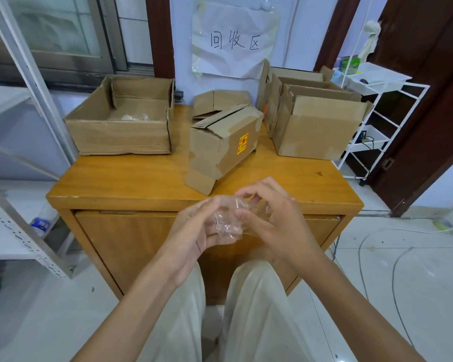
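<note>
My left hand and right hand pinch the clear plastic, which I should crumple slowly and tightly.

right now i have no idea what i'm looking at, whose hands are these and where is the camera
There is no machine: a person wears one camera on the head, looking forward and down, so the arms enter from below. The left hand and right hand both pinch a crumpled clear plastic film in front of a yellow-brown wooden cabinet. On its top sit a shallow open cardboard box, a closed cardboard box with a yellow sticker and open cardboard boxes.
</note>
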A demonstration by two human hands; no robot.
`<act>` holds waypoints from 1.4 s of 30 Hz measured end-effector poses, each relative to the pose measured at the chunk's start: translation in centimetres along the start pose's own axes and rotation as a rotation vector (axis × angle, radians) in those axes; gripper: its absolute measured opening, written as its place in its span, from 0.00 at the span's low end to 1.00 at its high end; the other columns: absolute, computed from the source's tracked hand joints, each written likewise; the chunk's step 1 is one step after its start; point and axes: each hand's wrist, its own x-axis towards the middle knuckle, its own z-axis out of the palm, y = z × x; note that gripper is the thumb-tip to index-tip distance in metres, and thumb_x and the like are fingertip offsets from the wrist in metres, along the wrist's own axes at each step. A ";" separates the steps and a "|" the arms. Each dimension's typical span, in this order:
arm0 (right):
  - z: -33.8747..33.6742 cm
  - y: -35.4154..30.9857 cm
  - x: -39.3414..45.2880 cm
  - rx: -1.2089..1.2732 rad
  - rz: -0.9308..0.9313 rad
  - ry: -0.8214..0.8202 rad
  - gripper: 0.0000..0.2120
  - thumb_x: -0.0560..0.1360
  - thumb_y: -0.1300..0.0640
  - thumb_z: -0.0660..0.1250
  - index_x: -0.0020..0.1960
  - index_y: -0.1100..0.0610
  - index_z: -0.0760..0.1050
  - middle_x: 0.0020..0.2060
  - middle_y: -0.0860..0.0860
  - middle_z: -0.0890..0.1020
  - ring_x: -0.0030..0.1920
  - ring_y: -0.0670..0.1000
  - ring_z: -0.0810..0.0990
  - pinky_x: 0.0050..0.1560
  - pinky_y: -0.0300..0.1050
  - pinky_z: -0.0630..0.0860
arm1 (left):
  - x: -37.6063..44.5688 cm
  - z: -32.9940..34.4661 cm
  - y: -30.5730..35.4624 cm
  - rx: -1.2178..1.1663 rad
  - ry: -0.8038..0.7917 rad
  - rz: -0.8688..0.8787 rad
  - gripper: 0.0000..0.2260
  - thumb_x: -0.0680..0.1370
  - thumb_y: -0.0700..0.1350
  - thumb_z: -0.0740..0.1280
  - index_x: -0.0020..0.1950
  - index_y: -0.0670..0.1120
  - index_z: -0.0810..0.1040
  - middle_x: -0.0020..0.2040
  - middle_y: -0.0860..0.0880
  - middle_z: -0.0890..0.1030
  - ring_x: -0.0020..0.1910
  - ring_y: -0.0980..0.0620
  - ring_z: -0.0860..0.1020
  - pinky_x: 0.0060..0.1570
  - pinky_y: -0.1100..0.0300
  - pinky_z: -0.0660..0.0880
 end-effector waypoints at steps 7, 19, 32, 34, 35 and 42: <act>0.1 -0.8 0.7 -0.203 0.044 0.168 0.22 0.75 0.36 0.72 0.64 0.44 0.74 0.54 0.38 0.77 0.51 0.33 0.76 0.42 0.31 0.71 | 0.5 0.5 0.5 0.004 0.151 0.059 0.12 0.81 0.47 0.69 0.61 0.41 0.82 0.56 0.40 0.86 0.54 0.43 0.84 0.57 0.47 0.81; 5.4 0.6 -2.3 -0.321 0.069 0.459 0.03 0.82 0.52 0.71 0.49 0.50 0.80 0.41 0.42 0.78 0.36 0.45 0.76 0.30 0.44 0.75 | 0.0 2.0 -3.3 0.072 0.290 0.089 0.09 0.80 0.45 0.72 0.59 0.46 0.86 0.54 0.46 0.87 0.58 0.48 0.85 0.63 0.46 0.79; 6.8 -1.1 -5.2 0.703 0.288 0.333 0.12 0.83 0.59 0.68 0.65 0.53 0.80 0.44 0.54 0.83 0.40 0.55 0.82 0.33 0.48 0.80 | 0.0 1.4 -3.5 0.072 0.405 0.151 0.08 0.77 0.40 0.75 0.56 0.45 0.87 0.48 0.45 0.88 0.48 0.45 0.86 0.46 0.53 0.84; 6.7 -1.1 -5.3 0.709 0.328 0.321 0.11 0.81 0.57 0.71 0.62 0.53 0.78 0.41 0.55 0.80 0.36 0.53 0.81 0.31 0.47 0.79 | -0.2 1.4 -3.5 0.157 0.375 0.159 0.06 0.77 0.41 0.75 0.53 0.47 0.87 0.46 0.46 0.88 0.45 0.46 0.86 0.43 0.51 0.84; 6.7 -1.0 -5.3 0.718 0.352 0.340 0.11 0.80 0.56 0.72 0.61 0.54 0.76 0.41 0.56 0.79 0.34 0.52 0.80 0.29 0.47 0.77 | -0.3 1.5 -3.5 0.206 0.355 0.166 0.05 0.78 0.41 0.75 0.53 0.47 0.87 0.45 0.47 0.88 0.44 0.47 0.86 0.41 0.52 0.83; 6.6 0.4 -6.0 0.724 0.422 0.394 0.13 0.81 0.50 0.70 0.64 0.52 0.78 0.34 0.52 0.78 0.30 0.48 0.73 0.29 0.40 0.70 | -1.1 1.2 -2.9 0.264 0.093 0.131 0.15 0.80 0.49 0.70 0.64 0.44 0.83 0.56 0.46 0.87 0.55 0.46 0.86 0.52 0.49 0.84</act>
